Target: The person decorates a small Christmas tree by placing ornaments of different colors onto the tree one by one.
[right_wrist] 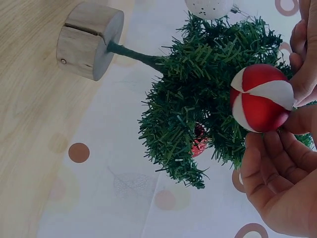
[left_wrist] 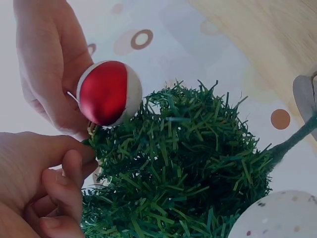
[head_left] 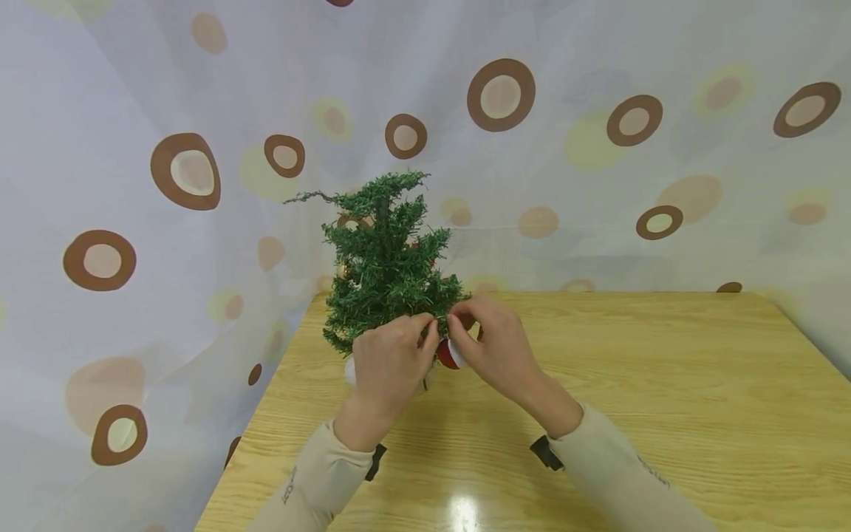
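Note:
A small artificial Christmas tree (head_left: 385,258) stands on the table, and both hands meet at its lower right branches. A red-and-white Christmas ball (right_wrist: 262,98) hangs there by a short gold cord (left_wrist: 91,130). With thumb and index finger my left hand (head_left: 392,362) pinches a green branch tip beside that cord. Thumb and index finger of my right hand (head_left: 499,347) pinch together just above the ball, at its cord; the exact grip is partly hidden by the ball and the fingers. The right hand's palm side shows in the right wrist view.
The tree's round wooden base (right_wrist: 89,42) rests on the wooden table (head_left: 631,391). White speckled balls (left_wrist: 277,218) and a red ornament (right_wrist: 199,141) hang among the branches. A patterned curtain (head_left: 585,185) surrounds the table's back and left side.

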`<state>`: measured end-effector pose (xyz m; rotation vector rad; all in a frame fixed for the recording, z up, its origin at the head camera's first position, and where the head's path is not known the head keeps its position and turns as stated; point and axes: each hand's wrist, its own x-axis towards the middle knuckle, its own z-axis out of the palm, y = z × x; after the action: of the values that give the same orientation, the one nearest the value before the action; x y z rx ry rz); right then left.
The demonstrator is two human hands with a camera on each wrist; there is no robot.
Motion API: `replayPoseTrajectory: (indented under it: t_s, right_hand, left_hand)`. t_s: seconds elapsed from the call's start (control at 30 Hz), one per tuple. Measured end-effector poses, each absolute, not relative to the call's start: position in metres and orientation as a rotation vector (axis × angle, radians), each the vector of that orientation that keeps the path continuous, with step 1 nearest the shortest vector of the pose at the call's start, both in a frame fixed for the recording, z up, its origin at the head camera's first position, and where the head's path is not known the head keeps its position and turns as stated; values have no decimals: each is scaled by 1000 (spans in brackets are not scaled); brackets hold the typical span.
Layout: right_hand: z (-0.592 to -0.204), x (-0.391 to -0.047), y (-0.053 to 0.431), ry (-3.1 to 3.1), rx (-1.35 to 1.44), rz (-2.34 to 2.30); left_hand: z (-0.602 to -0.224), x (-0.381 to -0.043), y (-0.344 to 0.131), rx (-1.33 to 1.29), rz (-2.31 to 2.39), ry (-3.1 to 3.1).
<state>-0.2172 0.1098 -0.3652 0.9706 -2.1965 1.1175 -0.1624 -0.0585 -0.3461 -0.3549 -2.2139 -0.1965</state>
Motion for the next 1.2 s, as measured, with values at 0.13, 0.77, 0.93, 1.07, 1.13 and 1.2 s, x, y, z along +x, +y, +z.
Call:
replayPoseTrajectory:
  t_s: [0.13,0.77,0.93,1.07,1.13,1.2]
  right_hand:
    - [-368,-217,111,-2188,979,1114]
    - [-372,-215,114,-2176,990,1106]
    - [-372,-215,117,-2167,998,1094]
    - [-371,-216,126,-2167,979,1051]
    - [-371,-217,135,-2164,964,1022]
    - [-371,-218,146,-2162,939,981]
  left_hand:
    - [-347,-162,-59,-367,-203,-2228]
    - [-353,-163,-58,-398,-185,-2197]
    - [-352,-158,-60,-433,-237,-2185]
    - [-347,-150,-69,-437,-344,-2148]
    - [-345,-145,-77,-415,-392,-2123]
    - [-344,-138,-89,-381,-423,-2097]
